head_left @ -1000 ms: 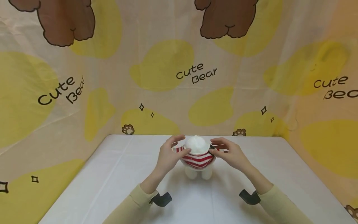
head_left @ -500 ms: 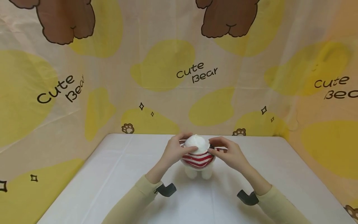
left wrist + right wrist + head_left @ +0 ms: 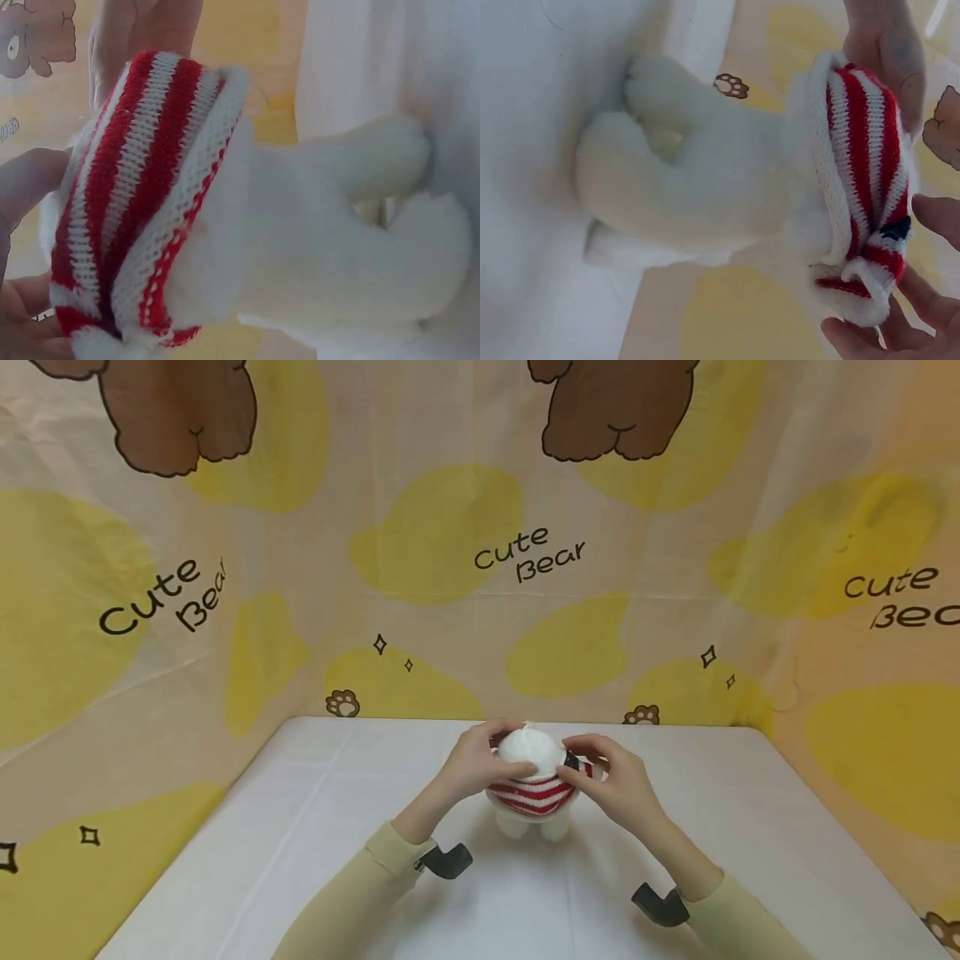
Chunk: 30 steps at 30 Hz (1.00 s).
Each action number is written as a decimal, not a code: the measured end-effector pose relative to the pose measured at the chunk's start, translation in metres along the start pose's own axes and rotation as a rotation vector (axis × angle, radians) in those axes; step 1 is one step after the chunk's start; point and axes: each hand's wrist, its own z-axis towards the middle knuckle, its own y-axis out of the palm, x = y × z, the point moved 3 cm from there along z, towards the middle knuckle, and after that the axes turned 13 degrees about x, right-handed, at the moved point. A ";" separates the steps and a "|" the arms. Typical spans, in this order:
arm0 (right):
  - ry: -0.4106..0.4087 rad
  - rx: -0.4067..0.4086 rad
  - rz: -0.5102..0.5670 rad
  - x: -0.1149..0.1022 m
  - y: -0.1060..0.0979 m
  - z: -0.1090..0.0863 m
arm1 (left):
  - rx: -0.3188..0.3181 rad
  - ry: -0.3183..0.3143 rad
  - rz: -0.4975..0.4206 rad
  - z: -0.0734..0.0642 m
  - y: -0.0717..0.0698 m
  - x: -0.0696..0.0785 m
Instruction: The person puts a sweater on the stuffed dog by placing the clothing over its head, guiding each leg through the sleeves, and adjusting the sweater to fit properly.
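A person's left hand [image 3: 480,762] grips the left shoulder of a striped sweater [image 3: 532,797]; the right hand [image 3: 618,781], equally near, pinches its right. Between them stands a white toy [image 3: 529,750], long axis vertical, far on the bench [image 3: 352,810], before a printed curtain [image 3: 435,535]. Only the left wrist view shows the bunched left sleeve.

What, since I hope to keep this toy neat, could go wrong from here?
The white toy might tip: it stands on short legs on the table while the left hand and right hand touch its upper part. The striped knit could twist or stretch, as it looks creased near the right hand's fingers.
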 end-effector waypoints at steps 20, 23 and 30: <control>0.383 -0.171 -0.023 -0.009 0.009 -0.033 | 0.067 -0.001 -0.028 -0.002 -0.004 0.001; 0.416 -0.156 0.013 -0.008 0.015 -0.033 | 0.081 -0.005 -0.026 -0.003 -0.003 0.001; 0.476 -0.104 0.128 -0.009 0.021 -0.035 | 0.094 -0.021 0.016 -0.005 -0.003 0.001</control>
